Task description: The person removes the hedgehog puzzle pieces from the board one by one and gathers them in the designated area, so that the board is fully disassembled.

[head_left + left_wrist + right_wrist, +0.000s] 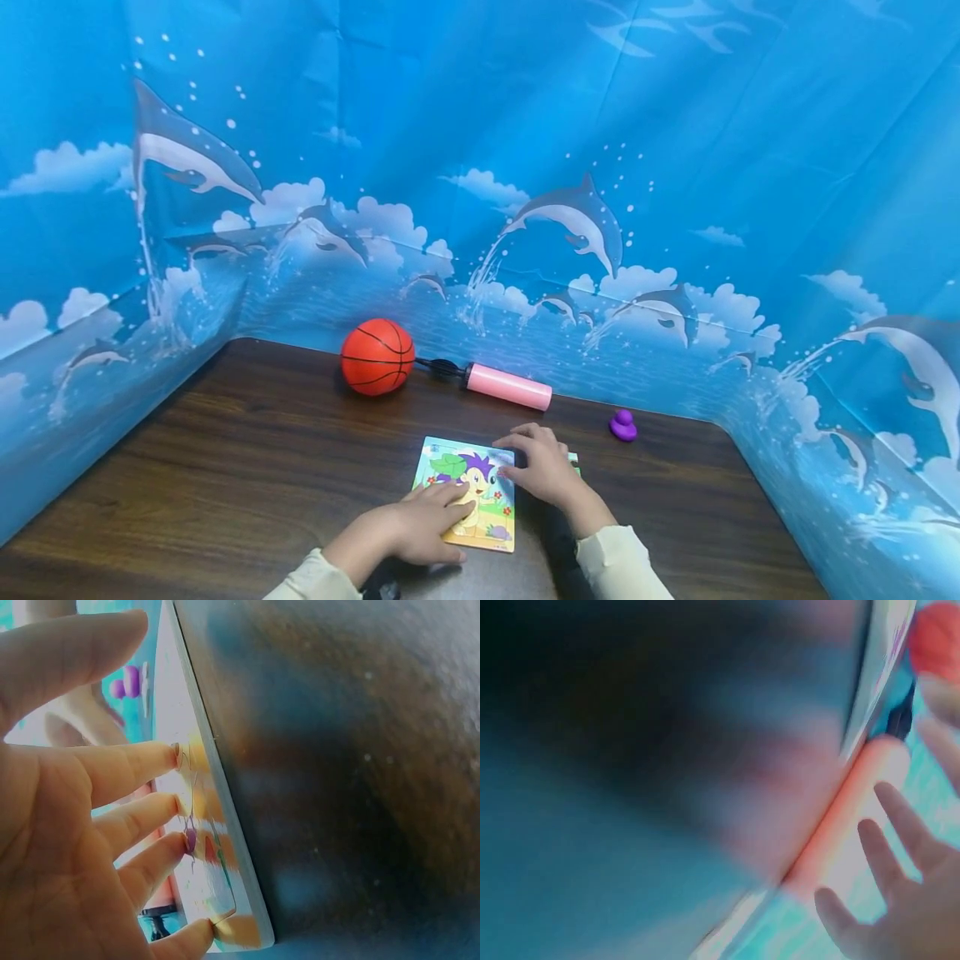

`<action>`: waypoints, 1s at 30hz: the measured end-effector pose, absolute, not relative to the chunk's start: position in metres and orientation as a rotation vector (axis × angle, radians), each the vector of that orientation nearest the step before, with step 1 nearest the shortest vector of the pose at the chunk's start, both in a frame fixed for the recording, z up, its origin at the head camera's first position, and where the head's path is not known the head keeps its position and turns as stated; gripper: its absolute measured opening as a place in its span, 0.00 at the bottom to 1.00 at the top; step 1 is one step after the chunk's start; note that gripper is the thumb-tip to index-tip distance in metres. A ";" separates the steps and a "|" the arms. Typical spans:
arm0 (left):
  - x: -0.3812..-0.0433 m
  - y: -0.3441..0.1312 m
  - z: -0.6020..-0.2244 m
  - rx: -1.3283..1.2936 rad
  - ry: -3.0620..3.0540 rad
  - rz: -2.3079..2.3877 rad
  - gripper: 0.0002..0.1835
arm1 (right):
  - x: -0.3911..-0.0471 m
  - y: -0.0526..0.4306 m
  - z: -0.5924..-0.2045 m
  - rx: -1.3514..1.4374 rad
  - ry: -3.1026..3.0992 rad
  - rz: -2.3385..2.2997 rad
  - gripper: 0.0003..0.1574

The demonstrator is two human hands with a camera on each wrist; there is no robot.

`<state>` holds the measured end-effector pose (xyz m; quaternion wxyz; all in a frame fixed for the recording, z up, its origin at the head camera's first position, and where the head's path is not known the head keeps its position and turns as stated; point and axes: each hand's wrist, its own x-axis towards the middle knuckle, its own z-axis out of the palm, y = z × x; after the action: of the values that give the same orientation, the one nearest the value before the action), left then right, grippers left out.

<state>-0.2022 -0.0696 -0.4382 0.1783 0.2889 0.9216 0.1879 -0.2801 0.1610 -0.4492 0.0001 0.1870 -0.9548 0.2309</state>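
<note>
A square jigsaw puzzle (491, 515) with a cartoon hedgehog picture lies flat on the table. My left hand (420, 523) reaches over its left side with fingers spread. In the left wrist view the fingertips (171, 755) touch the puzzle face, where seams between pieces show, and the thumb stays off it. Over the puzzle's upper right corner hovers my right hand (546, 467), its fingers loosely bent and apart. Nothing shows between those fingers in the right wrist view. Behind the right hand, a second flat board (573, 460) is mostly hidden.
Toward the back of the table (247, 450) sit an orange-red toy basketball (377, 357) and a pink hand pump (508, 387) with a black end. A small purple rubber duck (623, 425) stands at the right. Blue dolphin-print cloth (465, 125) encloses the back and sides.
</note>
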 end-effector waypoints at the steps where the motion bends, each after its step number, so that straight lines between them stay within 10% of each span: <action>1: -0.202 -0.070 -0.438 0.822 2.604 0.534 0.36 | -0.280 0.153 -0.449 0.670 -3.025 0.706 0.21; 30: -0.212 -0.074 -0.461 0.877 2.617 0.556 0.37 | -0.294 0.094 -0.423 0.933 -3.194 0.337 0.30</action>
<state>-0.2123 -0.0737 -0.4605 0.1624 0.3074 0.9172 0.1948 -0.2945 0.0935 -0.4226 -0.1011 0.2776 -0.9501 0.1003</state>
